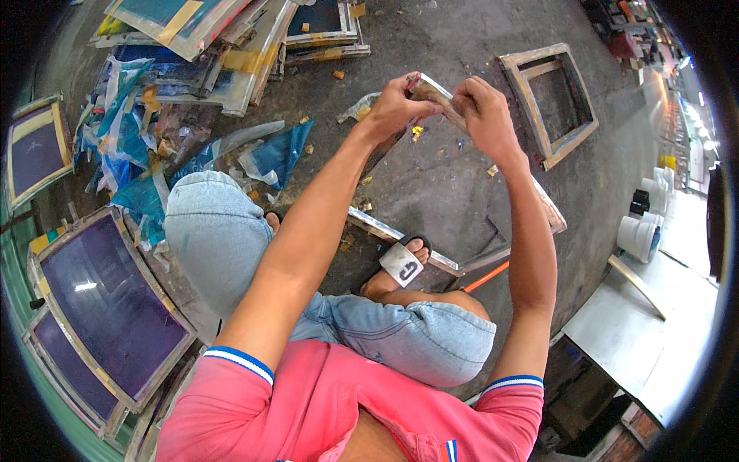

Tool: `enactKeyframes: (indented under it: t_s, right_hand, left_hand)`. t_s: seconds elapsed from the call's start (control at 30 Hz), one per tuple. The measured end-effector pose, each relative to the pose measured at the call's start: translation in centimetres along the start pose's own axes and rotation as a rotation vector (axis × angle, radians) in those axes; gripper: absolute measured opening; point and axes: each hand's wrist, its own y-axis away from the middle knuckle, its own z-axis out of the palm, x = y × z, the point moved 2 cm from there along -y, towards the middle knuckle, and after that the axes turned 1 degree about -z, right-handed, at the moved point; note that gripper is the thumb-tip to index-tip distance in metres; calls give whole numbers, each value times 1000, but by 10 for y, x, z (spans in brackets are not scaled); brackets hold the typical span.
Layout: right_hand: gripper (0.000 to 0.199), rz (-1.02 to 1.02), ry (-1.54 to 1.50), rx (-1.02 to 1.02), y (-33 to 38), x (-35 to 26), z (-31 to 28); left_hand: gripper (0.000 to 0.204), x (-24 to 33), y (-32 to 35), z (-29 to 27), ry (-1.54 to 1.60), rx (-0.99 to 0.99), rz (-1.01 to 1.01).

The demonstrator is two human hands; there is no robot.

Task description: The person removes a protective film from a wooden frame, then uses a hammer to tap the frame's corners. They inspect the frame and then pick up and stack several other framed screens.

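Note:
My left hand [399, 112] is wrapped round the far bar of a worn wooden frame [435, 94], its thumb along the near side. Opposite it, my right hand [485, 114] has its fingers bent and pressed together at the bar's right part; whatever they pinch is too small to make out. Closer to me, a pale-edged bar [385, 229] lies by my sandalled foot [402, 263]. My forearms hide whether it joins the bar in my hands. An orange rod [488, 276] lies right of the foot.
Another wooden frame [536, 115] lies at the far right. Stacked mesh screens [231, 77] and torn blue film [279, 154] cover the far left. Purple screens [115, 300] lean at the near left. White buckets [639, 237] stand by a pale table [631, 339] on the right.

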Motion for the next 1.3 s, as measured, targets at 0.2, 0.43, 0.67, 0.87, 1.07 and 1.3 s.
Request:
enactKeyframes:
  t_s: [0.2,0.43,0.67,0.87,1.07,1.3]
  right_hand:
    - [8,188,129,134,4,15,25]
    - [10,344,236,220,-1,12,35]
    - [22,384,-48,14,-6,35,16]
    - [34,705,-834,-53,1,41,2]
    - [39,419,-306,-61,-1,39,12]
    - [34,597,185,189,4,53,11]
  left_hand:
    - [24,-5,-2,0,-33,29,10]
    - [23,-3,-2,0,-37,52,4]
    - [23,-2,0,1,-8,27,14]
    - [20,2,2,1,-17,22,13]
    - [19,-1,1,2,11,15,28]
    - [22,-1,-1,0,-33,53,14]
